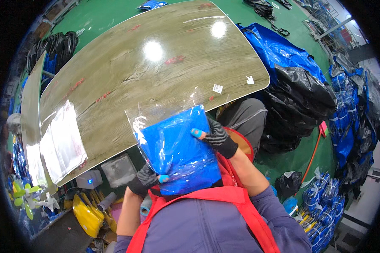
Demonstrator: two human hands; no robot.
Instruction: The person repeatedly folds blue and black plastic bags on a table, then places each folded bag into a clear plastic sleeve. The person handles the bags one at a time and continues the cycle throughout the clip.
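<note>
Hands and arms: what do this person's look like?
Left hand and right hand wear dark gloves with a pale, fine pattern; the right shows a plain black cuff. Each thumb tip is bright blue, covered or coated. Forearms are bare up to purplish-grey sleeves.

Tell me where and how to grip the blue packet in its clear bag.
The blue packet is probably best pinched at its left and right edges, one hand from each side: it is flat and roughly rectangular. The clear film beyond its far edge looks loose and floppy.
</note>
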